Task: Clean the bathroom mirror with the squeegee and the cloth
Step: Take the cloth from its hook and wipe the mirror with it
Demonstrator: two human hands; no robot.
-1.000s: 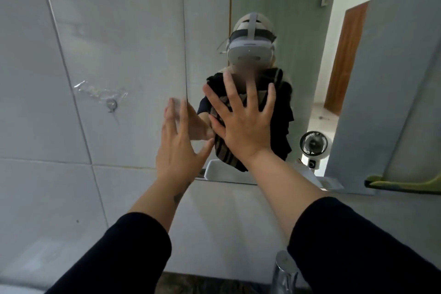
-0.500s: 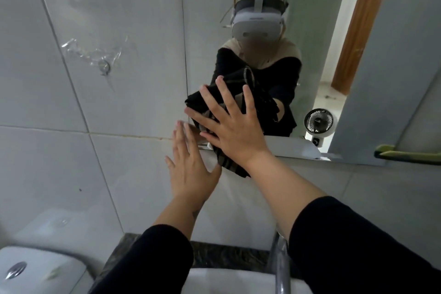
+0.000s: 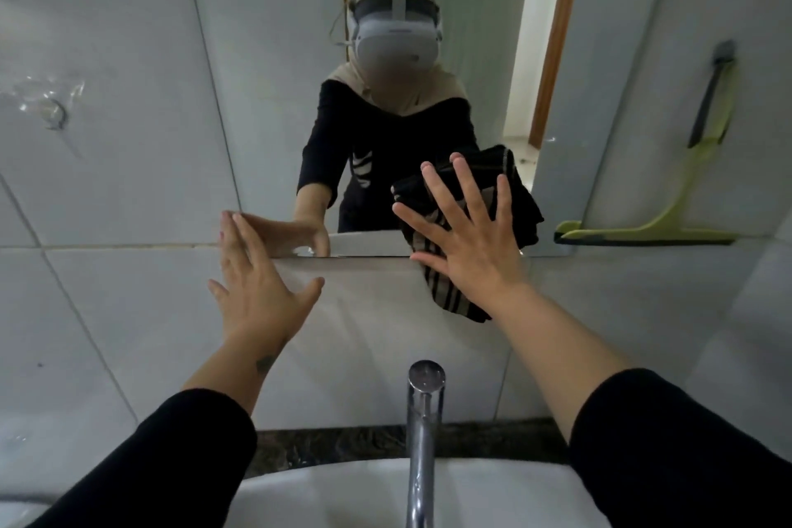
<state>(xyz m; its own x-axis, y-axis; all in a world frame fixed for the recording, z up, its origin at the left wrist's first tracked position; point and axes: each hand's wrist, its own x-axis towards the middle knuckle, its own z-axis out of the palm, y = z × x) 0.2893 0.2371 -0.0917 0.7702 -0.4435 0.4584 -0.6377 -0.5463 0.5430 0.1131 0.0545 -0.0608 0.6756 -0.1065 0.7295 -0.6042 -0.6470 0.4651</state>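
The mirror [image 3: 278, 77] hangs on the tiled wall above the sink. My right hand [image 3: 467, 244] presses a dark striped cloth [image 3: 450, 296] flat against the mirror's bottom edge, fingers spread, and the cloth's lower end hangs over the tile below. My left hand [image 3: 257, 287] lies open and flat on the tile at the mirror's lower left corner, fingertips at the edge, holding nothing. A green squeegee [image 3: 668, 214] hangs from a hook at the right, blade down and level with the mirror's bottom edge, untouched.
A chrome faucet [image 3: 422, 420] rises from the white sink [image 3: 343, 493] directly below my hands. A small clear stick-on hook [image 3: 53, 114] sits on the tile at the far left. The mirror reflects a person and a doorway.
My right hand has slid the cloth down and rightward along the mirror's lower edge. My left hand has dropped from the mirror's left edge to the tile just under its corner.
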